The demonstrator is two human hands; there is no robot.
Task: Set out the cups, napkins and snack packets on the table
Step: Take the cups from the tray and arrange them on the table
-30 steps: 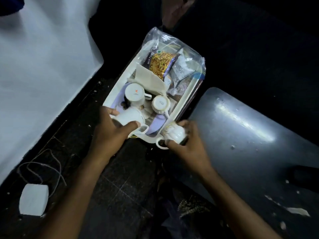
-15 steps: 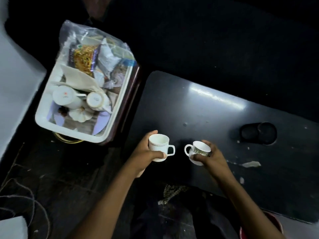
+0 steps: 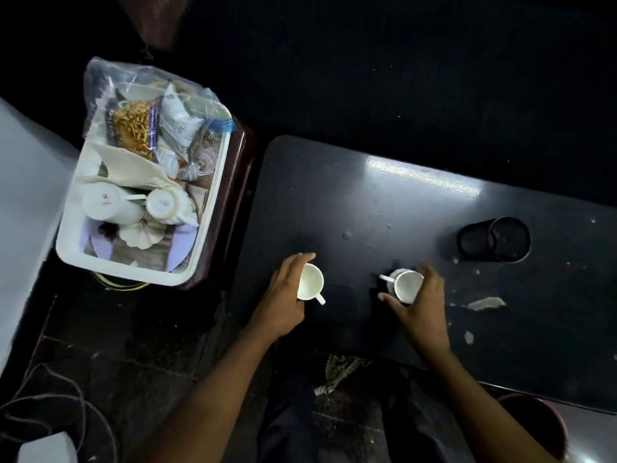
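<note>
My left hand (image 3: 283,295) grips a plain white cup (image 3: 311,281) over the near-left part of the dark table (image 3: 384,202), mouth up, handle toward me. My right hand (image 3: 419,305) grips a patterned white cup (image 3: 405,285), handle pointing left. Whether the cups touch the table, I cannot tell. To the left a white tray (image 3: 133,272) holds three more white cups (image 3: 110,203), a folded napkin (image 3: 130,170) and a clear bag with a snack packet (image 3: 133,130) inside.
A black mesh holder (image 3: 494,238) lies on its side at the table's right. Crumbs and a paper scrap (image 3: 485,303) dot the tabletop. Cables (image 3: 66,402) and a white adapter (image 3: 43,449) lie on the floor at lower left.
Both hands carried a cup each from the tray over to the table, then lowered and spread them apart. The view swung right.
</note>
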